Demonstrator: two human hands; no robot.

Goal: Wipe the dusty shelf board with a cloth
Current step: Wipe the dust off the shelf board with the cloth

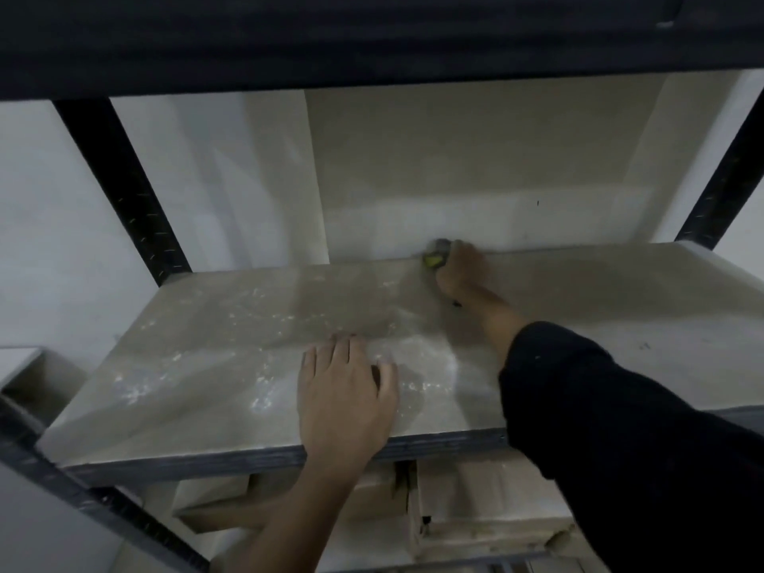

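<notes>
Right sleeve (620, 428), dark, fills the lower right of the view and is nearest the lens; the forearm runs from it diagonally up to the back of the board (231, 366).

Rack (128, 188): black uprights on both sides, dark beam overhead. Pale wall behind.

Board: pale, wide, spans the rack between the uprights. White dust specks and smears show mostly across the left and middle; the right part looks more even, though blur makes that uncertain. Boxes (475, 502) sit under the board, on the level below.

Left hand (343, 390): flat on the board near the front edge, fingers straight and spread, palm down, holding nothing. Reads as a brace.

Right hand (461, 268): at the far edge of the board where it meets the wall, fingers curled down over the cloth (434, 258). Only a small yellow-green and grey bit of cloth shows at the fingertips, pressed against the board in the back seam.

Step in hand, by judgement: wiping is under way, at the rear centre of the board.

Next move, by judgement: draw the cloth along or forward from the back seam, toward the speckled left half. Needs steady downward pressure, and the left hand must lift or shift, since it covers dusty surface near the front.
</notes>
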